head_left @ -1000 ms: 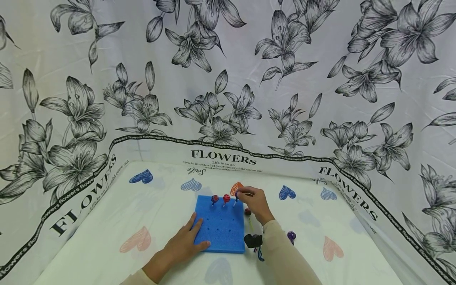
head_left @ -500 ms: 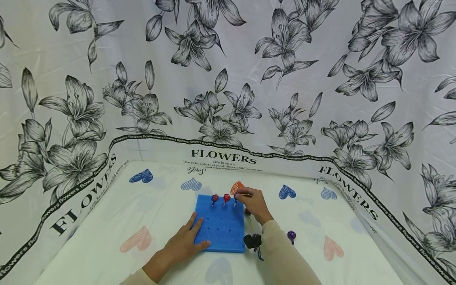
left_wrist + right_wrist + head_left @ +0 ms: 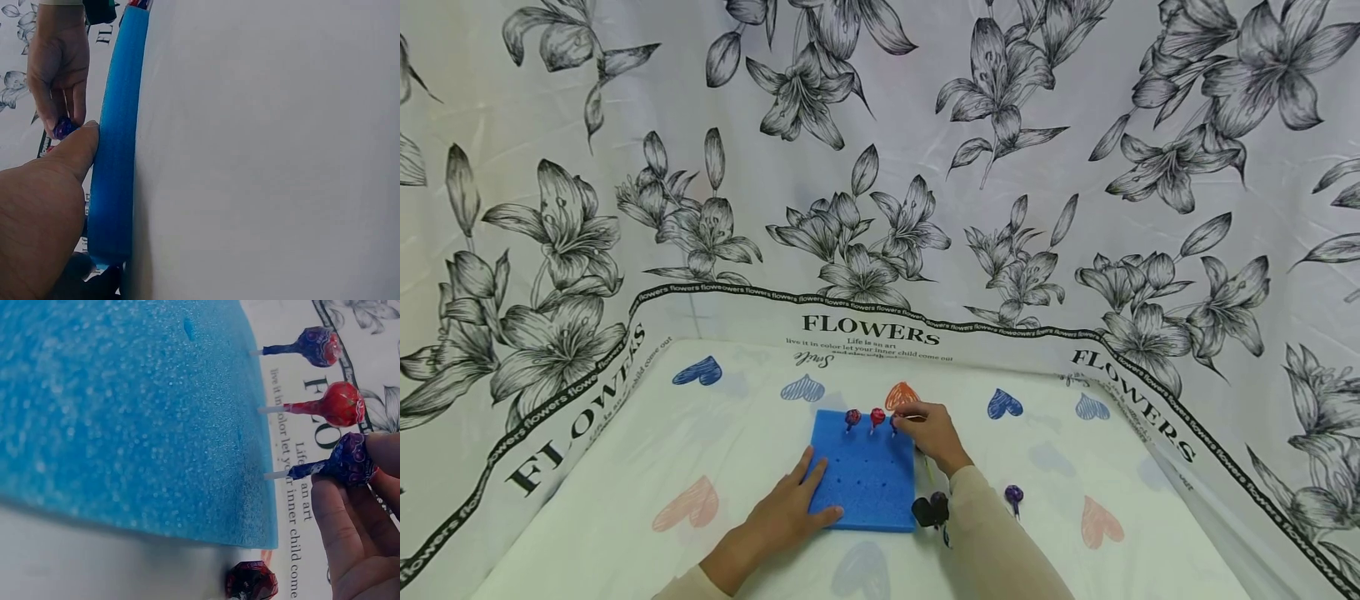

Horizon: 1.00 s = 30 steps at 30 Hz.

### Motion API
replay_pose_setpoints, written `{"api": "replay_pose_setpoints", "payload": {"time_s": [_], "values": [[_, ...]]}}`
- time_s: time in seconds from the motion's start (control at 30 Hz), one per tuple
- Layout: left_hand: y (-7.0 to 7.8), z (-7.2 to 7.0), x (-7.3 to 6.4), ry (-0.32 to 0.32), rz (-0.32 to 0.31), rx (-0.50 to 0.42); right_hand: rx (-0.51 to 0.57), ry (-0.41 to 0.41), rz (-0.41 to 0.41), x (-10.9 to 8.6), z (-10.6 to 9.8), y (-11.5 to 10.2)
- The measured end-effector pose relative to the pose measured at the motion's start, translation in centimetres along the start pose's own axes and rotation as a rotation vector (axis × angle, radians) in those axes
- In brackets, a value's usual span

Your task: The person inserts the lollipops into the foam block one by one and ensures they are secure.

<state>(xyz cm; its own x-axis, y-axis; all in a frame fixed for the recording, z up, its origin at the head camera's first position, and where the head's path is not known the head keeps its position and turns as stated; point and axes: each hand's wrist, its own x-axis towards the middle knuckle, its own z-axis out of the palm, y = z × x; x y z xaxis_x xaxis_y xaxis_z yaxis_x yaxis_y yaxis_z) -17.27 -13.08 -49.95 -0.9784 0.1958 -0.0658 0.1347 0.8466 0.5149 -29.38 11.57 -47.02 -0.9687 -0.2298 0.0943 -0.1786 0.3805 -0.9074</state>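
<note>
A blue foam block (image 3: 865, 504) with rows of small holes lies on the table. My left hand (image 3: 782, 504) rests on its left side, fingers spread over the edge and thumb at the near-left side. At the far-right corner, my right hand (image 3: 935, 433) pinches the wrapped head of a purple lollipop (image 3: 347, 459) between thumb and fingers. Its white stick meets the foam. Beside it in the same row stand a red lollipop (image 3: 342, 404) and a blue-and-red lollipop (image 3: 319, 347), both upright in the block.
A dark red lollipop (image 3: 250, 581) lies by the block's right side, and a purple lollipop (image 3: 1014, 495) lies farther right. Other items near the right sleeve are partly hidden. A flower-printed curtain (image 3: 880, 208) hangs behind the table.
The right hand has come down slightly with the purple lollipop, whose head now sits lower over the foam. My left hand has stayed in place.
</note>
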Motion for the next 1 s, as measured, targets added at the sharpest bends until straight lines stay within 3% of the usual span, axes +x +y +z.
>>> {"api": "replay_pose_setpoints", "payload": {"time_s": [0.43, 0.7, 1.0], "values": [[-0.1, 0.1, 0.1, 0.008, 0.005, -0.002, 0.009, -0.006, 0.044, 0.1, -1.0, -0.4], [-0.2, 0.2, 0.2, 0.016, 0.011, -0.007, 0.072, 0.058, 0.004, 0.4, -4.0, -1.7], [0.0, 0.1, 0.0, 0.009, 0.002, -0.002, 0.069, 0.115, -0.062, 0.1, -7.2, -3.1]]}}
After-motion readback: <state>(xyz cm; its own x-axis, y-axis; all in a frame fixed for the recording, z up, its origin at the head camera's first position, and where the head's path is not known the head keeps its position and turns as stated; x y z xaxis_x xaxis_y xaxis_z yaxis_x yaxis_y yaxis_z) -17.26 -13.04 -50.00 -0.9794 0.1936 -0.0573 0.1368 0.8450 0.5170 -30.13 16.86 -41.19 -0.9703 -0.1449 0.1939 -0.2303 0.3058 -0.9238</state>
